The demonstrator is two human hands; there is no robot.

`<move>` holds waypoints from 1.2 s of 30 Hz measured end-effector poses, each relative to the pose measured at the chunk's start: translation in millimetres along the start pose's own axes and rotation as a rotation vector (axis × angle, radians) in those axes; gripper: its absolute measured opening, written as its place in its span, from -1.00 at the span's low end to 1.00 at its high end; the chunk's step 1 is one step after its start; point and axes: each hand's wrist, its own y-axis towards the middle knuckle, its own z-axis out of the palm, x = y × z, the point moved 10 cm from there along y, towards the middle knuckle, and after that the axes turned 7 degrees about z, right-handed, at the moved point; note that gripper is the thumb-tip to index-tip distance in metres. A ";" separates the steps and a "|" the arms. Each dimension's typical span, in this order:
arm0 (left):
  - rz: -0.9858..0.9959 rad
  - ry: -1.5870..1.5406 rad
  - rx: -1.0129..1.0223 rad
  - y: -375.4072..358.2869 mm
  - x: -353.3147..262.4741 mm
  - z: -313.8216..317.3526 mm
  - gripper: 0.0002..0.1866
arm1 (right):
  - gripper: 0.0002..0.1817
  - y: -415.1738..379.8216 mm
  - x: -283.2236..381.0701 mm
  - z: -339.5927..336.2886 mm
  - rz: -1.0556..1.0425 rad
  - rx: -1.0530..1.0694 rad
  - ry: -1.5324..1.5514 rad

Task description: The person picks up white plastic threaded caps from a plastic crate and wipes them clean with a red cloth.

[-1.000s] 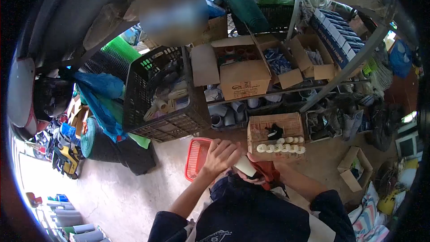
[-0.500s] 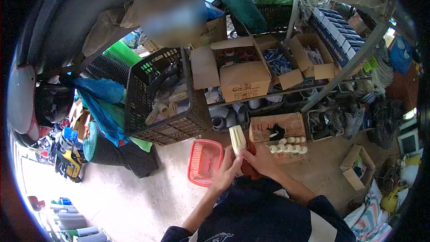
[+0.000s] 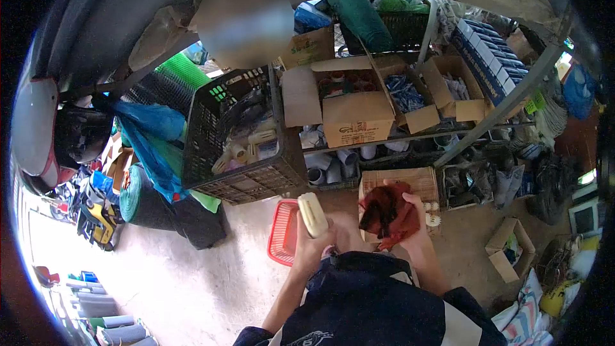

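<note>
My left hand (image 3: 310, 245) is closed around a long cream-coloured plastic piece (image 3: 312, 214), which points up and away from me. Just left of that hand stands a red plastic basket (image 3: 280, 237) on the floor, partly covered by the hand and the piece. My right hand (image 3: 416, 221) grips a crumpled dark red cloth (image 3: 398, 213) with a black patch at its left side. The cloth hangs in front of a flat cardboard box (image 3: 375, 182). Beside my right hand, a few white ribbed pieces (image 3: 433, 219) show on the cardboard; the rest are hidden.
A black crate (image 3: 256, 182) with assorted parts stands ahead to the left. Open cardboard boxes (image 3: 355, 122) line a shelf with a slanted metal post (image 3: 493, 112). A small open box (image 3: 512, 259) sits on the floor at right. Rolled netting (image 3: 138, 208) lies left.
My hands have moved apart. The cream piece, earlier between both hands, is now lower and further left in my left hand. My right hand has lifted the dark red cloth over the cardboard.
</note>
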 end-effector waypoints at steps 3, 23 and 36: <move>0.122 0.504 0.004 3.1 -21.2 17.0 -0.55 | -0.12 4.8 -2.5 17.7 -0.158 -0.061 -0.328; -0.010 0.591 0.340 1.7 22.5 16.2 -0.53 | -0.41 49.7 -4.3 44.9 -0.104 -0.317 -1.448; 0.053 0.919 0.182 -6.4 -36.9 49.6 -0.56 | -0.72 43.1 23.6 32.9 -0.574 -0.435 -0.786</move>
